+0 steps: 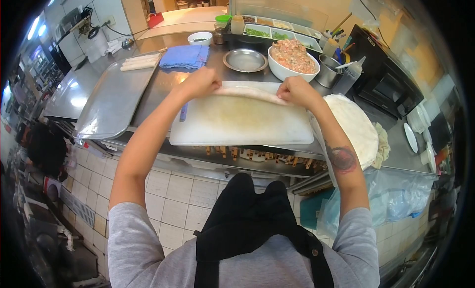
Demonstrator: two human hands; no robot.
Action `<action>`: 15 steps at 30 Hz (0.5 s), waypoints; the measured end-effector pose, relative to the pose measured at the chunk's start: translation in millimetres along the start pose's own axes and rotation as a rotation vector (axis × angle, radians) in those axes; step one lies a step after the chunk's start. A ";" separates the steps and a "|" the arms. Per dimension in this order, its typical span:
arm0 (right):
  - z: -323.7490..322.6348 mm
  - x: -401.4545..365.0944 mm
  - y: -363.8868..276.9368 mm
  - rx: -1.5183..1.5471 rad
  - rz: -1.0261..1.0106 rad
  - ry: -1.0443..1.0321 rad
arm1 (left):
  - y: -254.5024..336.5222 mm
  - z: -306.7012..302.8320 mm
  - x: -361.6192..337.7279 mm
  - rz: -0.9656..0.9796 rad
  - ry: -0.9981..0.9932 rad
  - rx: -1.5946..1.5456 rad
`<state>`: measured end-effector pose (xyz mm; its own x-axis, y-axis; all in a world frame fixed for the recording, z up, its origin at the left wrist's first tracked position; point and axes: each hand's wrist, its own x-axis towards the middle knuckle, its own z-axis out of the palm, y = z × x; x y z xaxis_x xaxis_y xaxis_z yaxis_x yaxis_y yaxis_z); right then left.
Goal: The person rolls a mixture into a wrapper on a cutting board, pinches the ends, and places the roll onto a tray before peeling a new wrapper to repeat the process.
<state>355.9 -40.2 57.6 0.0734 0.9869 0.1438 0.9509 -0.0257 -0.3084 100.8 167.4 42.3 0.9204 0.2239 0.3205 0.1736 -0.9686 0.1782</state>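
Observation:
A long, pale filled roll (250, 93) lies across the far part of a white cutting board (242, 132). My left hand (203, 83) pinches the roll's left end, and my right hand (295, 91) pinches its right end. Both hands have their fingers closed, with the fingertips partly hidden. Just beyond my right hand stands a white bowl (297, 73) heaped with minced filling (293, 56). Round pale wrapper sheets (350, 127) are stacked to the right of the board, partly behind my right forearm. A blue-handled tool (183, 112) rests at the board's left edge.
On the left, a metal tray (111, 102) holds several finished rolls (141, 62). Folded blue cloths (184, 56), a metal dish (245, 60) and a small bowl (200, 39) stand behind the board. Ingredient containers, a metal pot (327, 71) and a black oven (388, 75) are farther right.

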 end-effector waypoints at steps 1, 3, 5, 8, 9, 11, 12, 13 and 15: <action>6.5 1.9 2.2 -0.032 -0.071 0.046 | 1.1 0.3 0.8 -0.050 -0.038 -0.014; 11.7 1.3 -1.0 -0.064 -0.143 0.092 | 4.8 1.5 -0.1 -0.082 -0.032 -0.003; 16.4 -8.3 -14.7 0.013 -0.389 0.259 | 9.7 2.8 -3.3 -0.114 -0.027 0.008; 18.5 -19.1 -24.2 0.098 -0.328 0.267 | 25.7 -5.5 -9.9 -0.165 -0.014 -0.019; 18.8 -18.6 -23.8 0.099 -0.328 0.264 | 23.3 -4.1 -10.5 -0.112 -0.003 -0.005; 17.7 -15.9 -21.0 0.056 -0.372 0.253 | 19.1 -1.8 -9.7 -0.059 0.008 0.008; 17.7 -12.9 -19.5 0.056 -0.372 0.254 | 18.7 -2.3 -8.0 -0.066 -0.004 0.042; 18.5 -8.7 -17.2 0.052 -0.339 0.232 | 18.7 -2.5 -6.4 -0.071 -0.015 0.075; 18.6 -1.0 -11.5 0.047 -0.306 0.209 | 23.2 -5.8 -3.1 -0.100 -0.048 0.142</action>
<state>339.3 -37.9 43.6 -0.1480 0.8936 0.4238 0.9237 0.2780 -0.2636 100.0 144.9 50.8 0.9111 0.3182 0.2621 0.3100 -0.9479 0.0731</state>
